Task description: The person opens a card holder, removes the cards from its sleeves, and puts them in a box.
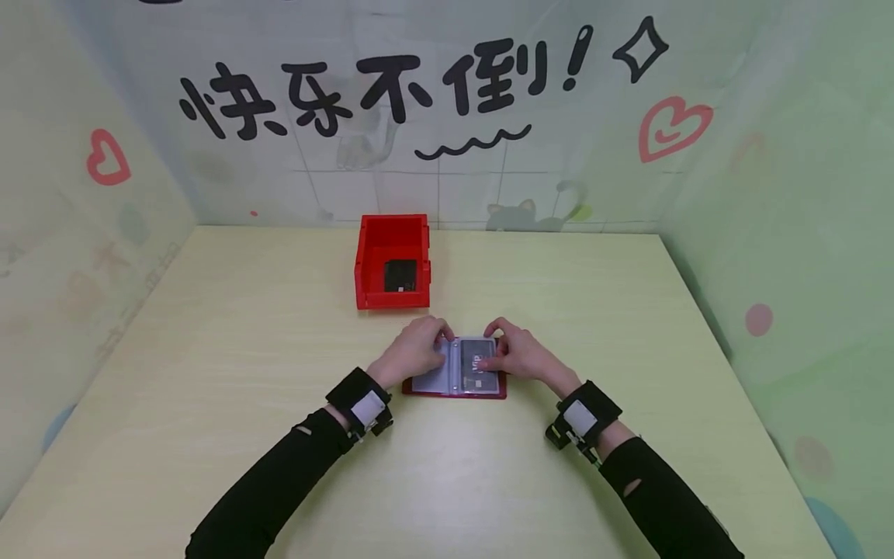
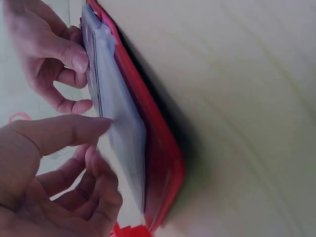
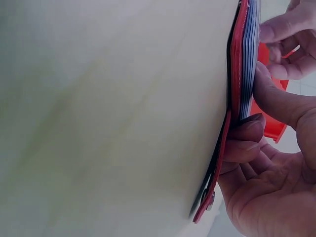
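A printed backdrop [image 1: 244, 178] with Chinese lettering fills the top of the head view. Below it spreads a pale wood-grain tabletop [image 1: 209, 349]. Black sleeves [image 1: 268, 485] enter from the lower left and lower right. A red plastic bin [image 1: 393, 300] stands just above centre. Below it, near the frame's middle, a red-covered card holder [image 1: 455, 374] lies open on the tabletop. The right hand [image 1: 525, 353] pinches its clear pages at the right edge, thumb on top, fingers beneath. The left hand [image 1: 414, 349] touches the left page with its thumb; whether its fingers grip cannot be told. A grey "VIP" card [image 1: 478, 378] fills the right pocket. A smaller black square piece [image 1: 400, 274] lies in the bin.
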A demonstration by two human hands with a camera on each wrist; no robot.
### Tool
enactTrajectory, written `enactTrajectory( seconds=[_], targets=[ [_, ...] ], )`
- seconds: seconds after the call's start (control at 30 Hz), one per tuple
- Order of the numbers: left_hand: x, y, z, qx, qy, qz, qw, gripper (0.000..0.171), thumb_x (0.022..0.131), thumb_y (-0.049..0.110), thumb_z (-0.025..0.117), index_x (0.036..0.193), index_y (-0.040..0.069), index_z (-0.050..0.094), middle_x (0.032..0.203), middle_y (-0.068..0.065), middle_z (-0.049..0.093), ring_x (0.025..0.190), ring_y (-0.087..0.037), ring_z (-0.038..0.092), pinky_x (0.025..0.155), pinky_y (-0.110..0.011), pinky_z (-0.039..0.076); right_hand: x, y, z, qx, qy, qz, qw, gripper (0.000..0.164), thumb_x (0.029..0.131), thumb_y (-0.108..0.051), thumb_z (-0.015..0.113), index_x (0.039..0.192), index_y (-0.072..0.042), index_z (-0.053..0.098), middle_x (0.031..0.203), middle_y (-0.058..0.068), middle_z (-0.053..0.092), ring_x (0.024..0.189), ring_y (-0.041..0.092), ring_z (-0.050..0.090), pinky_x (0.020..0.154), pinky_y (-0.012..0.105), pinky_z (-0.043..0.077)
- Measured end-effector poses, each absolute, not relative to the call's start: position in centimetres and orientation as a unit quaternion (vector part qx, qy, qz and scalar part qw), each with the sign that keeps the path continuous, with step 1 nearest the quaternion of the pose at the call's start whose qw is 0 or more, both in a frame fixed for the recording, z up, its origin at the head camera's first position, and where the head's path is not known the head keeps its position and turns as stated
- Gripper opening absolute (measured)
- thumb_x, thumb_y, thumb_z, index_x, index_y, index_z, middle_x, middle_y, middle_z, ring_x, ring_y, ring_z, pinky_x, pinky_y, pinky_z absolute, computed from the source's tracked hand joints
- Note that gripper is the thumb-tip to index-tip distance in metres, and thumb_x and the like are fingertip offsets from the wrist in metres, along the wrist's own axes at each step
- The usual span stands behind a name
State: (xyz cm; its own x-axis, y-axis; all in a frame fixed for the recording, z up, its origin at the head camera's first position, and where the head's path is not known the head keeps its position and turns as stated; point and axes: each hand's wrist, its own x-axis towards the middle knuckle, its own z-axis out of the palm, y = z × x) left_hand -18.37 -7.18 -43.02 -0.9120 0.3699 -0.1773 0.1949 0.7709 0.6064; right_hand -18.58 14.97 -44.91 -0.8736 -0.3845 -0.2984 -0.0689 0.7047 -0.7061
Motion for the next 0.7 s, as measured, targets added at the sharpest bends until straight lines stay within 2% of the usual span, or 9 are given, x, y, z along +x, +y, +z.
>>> enactTrajectory(
  seconds=[0.17, 0.33, 0.7],
  targets=[
    [-18.9, -6.7, -43.9, 0.163, 0.910, 0.348, 0.159, 0.021, 0.093, 0.010, 0.068, 0.112, 0.003, 0.072, 0.090, -0.008, 0.067, 0.081, -0.019, 0.056, 0.073, -0.025, 0.047, -18.7, 15.0, -44.9, -0.130, 0.894, -0.368, 0.219, 0.051, 0.088, -0.022, 0.079, 0.124, -0.006, 0.047, 0.070, 0.003, 0.053, 0.066, 0.015, 0.051, 0.063, 0.025, 0.041],
    [-19.3, -6.6, -44.4, 0.156, 0.912, 0.348, 0.147, 0.021, 0.094, 0.014, 0.069, 0.112, 0.004, 0.072, 0.087, -0.007, 0.066, 0.080, -0.018, 0.056, 0.070, -0.025, 0.045, -18.8, 15.1, -45.0, -0.130, 0.894, -0.368, 0.221, 0.051, 0.087, -0.022, 0.079, 0.124, -0.005, 0.047, 0.070, 0.003, 0.053, 0.065, 0.014, 0.051, 0.062, 0.024, 0.042],
    [-19.6, -6.2, -44.0, 0.115, 0.900, 0.378, 0.181, 0.021, 0.094, 0.014, 0.069, 0.112, 0.003, 0.074, 0.094, -0.010, 0.070, 0.083, -0.020, 0.058, 0.071, -0.024, 0.047, -19.0, 15.4, -45.0, -0.153, 0.885, -0.375, 0.229, 0.048, 0.088, -0.017, 0.078, 0.124, -0.004, 0.048, 0.071, 0.000, 0.050, 0.065, 0.013, 0.048, 0.062, 0.025, 0.040]
  ],
)
